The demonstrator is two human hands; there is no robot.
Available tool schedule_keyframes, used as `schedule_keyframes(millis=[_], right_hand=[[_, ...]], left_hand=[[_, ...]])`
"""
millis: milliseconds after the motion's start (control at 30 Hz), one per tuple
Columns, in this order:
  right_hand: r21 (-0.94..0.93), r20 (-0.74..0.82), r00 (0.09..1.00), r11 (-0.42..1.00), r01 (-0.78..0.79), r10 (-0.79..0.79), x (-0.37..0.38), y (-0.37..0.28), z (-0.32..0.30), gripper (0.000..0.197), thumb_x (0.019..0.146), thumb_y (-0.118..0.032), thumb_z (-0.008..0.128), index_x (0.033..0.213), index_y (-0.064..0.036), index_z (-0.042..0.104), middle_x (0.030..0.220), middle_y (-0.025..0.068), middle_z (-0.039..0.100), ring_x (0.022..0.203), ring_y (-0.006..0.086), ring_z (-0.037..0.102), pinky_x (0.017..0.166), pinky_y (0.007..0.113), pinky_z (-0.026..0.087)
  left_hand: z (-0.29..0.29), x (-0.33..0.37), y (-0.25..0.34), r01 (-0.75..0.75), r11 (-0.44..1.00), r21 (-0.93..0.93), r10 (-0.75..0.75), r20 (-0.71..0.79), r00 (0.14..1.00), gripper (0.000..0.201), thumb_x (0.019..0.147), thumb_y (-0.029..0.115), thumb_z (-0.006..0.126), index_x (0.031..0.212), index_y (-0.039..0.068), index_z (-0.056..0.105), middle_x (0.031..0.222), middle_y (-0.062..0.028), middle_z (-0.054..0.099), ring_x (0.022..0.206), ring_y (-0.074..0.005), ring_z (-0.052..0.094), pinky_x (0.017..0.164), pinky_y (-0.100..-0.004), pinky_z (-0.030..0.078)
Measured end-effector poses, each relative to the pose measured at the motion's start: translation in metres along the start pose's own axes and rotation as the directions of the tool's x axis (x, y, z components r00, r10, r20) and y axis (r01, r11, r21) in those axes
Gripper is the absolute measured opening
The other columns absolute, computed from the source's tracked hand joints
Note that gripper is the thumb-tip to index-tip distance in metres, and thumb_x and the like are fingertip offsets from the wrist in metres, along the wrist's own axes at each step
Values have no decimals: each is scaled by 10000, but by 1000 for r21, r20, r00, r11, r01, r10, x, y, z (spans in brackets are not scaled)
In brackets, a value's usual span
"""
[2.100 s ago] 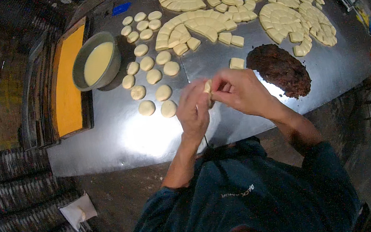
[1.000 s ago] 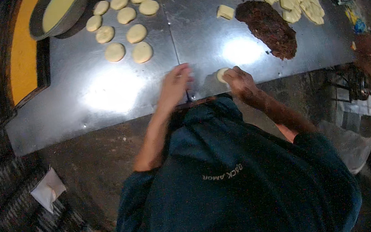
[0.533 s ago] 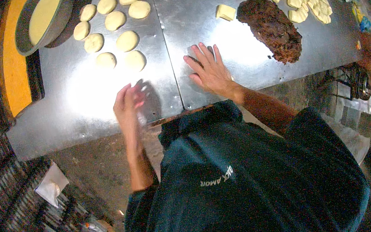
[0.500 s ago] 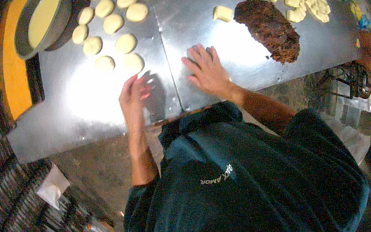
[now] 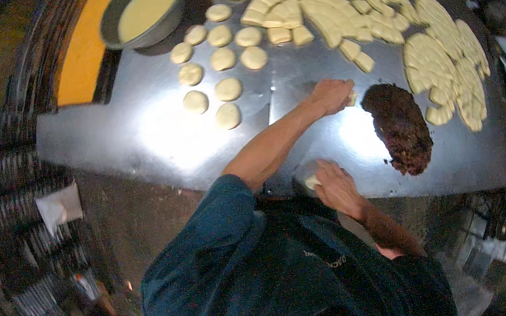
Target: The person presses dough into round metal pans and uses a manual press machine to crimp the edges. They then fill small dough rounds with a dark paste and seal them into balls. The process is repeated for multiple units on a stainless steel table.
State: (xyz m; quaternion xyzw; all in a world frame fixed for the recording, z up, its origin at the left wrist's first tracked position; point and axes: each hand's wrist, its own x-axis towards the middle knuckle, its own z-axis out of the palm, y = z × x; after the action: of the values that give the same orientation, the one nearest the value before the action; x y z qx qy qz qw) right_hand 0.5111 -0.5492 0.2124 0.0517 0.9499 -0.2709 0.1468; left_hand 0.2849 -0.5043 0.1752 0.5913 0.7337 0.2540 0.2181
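My left hand (image 5: 333,96) reaches across to the right, its fingers closed on a small pale dough piece (image 5: 352,99) beside the dark brown filling mound (image 5: 399,128). Close to the table's front edge is my right hand (image 5: 336,186), fingers bent. At its left side shows a small pale thing (image 5: 312,182); blur hides its kind and whether I grip it. Several round flattened dough pieces (image 5: 228,89) lie in loose rows to the left. Two cut dough pieces (image 5: 358,56) sit just beyond my left hand.
Large scored dough slabs (image 5: 431,65) cover the far and right parts of the metal table (image 5: 114,138). A grey bowl of pale yellow liquid (image 5: 142,15) stands at the far left, by an orange surface (image 5: 81,62). Stacked trays (image 5: 0,151) are left of the table.
My left hand has crossed to the right and taken hold of the dough piece near the filling. My right hand has drawn back toward the table's front edge. The view has shifted.
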Motion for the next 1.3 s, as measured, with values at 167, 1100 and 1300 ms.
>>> schedule_keyframes(millis=[167,1100,1300], right_hand=[[111,157,982,986,-125,107,25,-29,-33,391,836,-228,627,1160,-71,475,879,180,650,799,392,616,735,492,485],[206,-824,514,971,-122,240,32,-67,-37,263,892,-285,569,864,-30,625,857,138,631,858,305,605,692,424,454],[187,-821,395,848,-496,412,-63,41,39,331,844,-232,627,1106,-29,614,1075,171,618,1015,346,566,904,408,459]], left_hand=[[-48,-168,-49,106,409,-906,-464,-107,879,598,808,103,632,1357,64,398,970,-106,623,767,-139,589,612,-277,503],[5,-165,40,-67,-154,-986,-560,32,828,555,936,330,575,1337,-17,413,1151,-103,577,939,-142,574,771,-277,500],[26,-147,48,465,310,-829,-427,316,847,303,885,134,628,1132,-42,618,1107,-120,625,931,-144,609,764,-264,500]])
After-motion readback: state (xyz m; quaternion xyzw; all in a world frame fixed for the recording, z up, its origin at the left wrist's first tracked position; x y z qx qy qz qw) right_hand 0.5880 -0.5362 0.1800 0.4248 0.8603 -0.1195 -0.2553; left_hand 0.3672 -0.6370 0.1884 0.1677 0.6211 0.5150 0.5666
